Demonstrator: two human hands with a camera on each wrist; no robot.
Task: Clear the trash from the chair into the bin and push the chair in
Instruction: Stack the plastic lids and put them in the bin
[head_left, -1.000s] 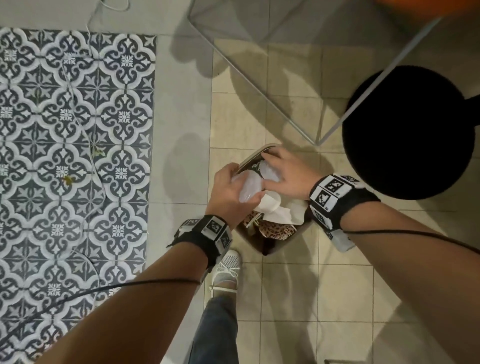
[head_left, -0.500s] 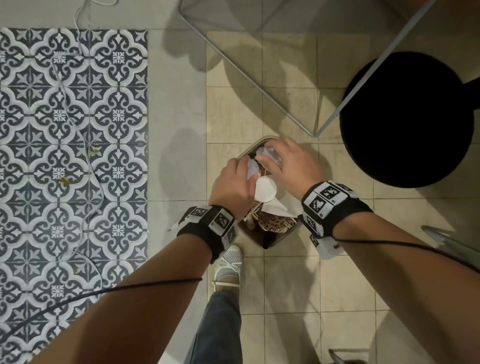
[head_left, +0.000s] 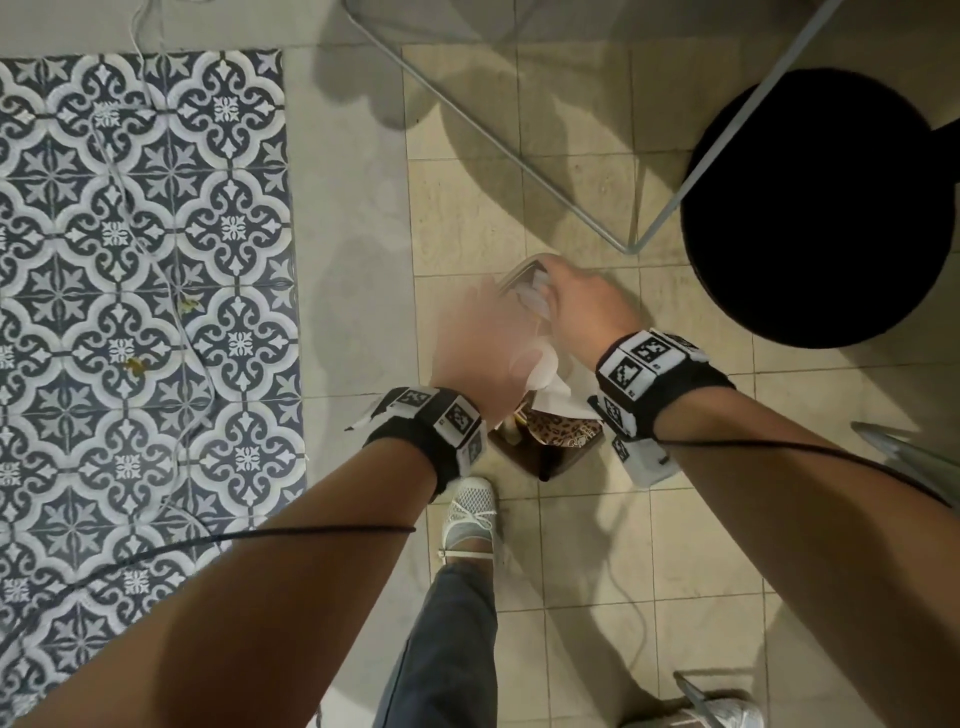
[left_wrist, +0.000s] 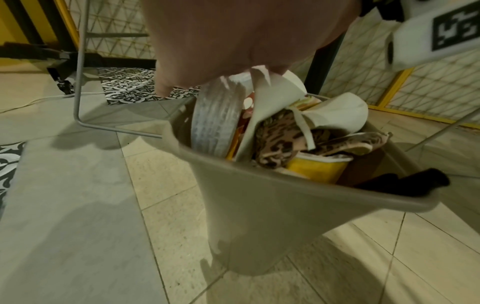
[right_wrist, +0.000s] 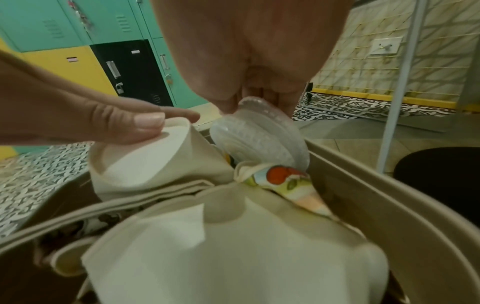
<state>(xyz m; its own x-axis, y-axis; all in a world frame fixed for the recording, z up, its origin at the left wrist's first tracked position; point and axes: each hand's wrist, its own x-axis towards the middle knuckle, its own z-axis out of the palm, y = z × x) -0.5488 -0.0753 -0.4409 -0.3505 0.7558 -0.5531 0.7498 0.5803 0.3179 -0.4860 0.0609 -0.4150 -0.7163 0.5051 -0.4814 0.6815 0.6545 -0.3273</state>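
A beige bin (head_left: 545, 465) (left_wrist: 259, 216) stands on the floor, stuffed with paper, a leopard-print wrapper and a yellow cup. My right hand (head_left: 558, 286) (right_wrist: 259, 98) grips a clear plastic cup (right_wrist: 257, 139) (head_left: 532, 301) at the bin's far corner. My left hand (head_left: 493, 332), blurred in the head view, pinches the rim of a white paper cup (right_wrist: 145, 160) (head_left: 535, 369) on top of the pile. The black round chair seat (head_left: 821, 208) is to the right of the bin.
A grey metal frame (head_left: 519, 171) runs over the floor just beyond the bin. Patterned tiles (head_left: 130, 234) with a white cable (head_left: 150, 171) lie to the left. My white shoe (head_left: 470, 512) is right before the bin. Lockers (right_wrist: 78, 30) stand behind.
My left hand has left the clear cup and now holds the white paper cup. My right hand has pushed the clear cup down at the bin's far corner.
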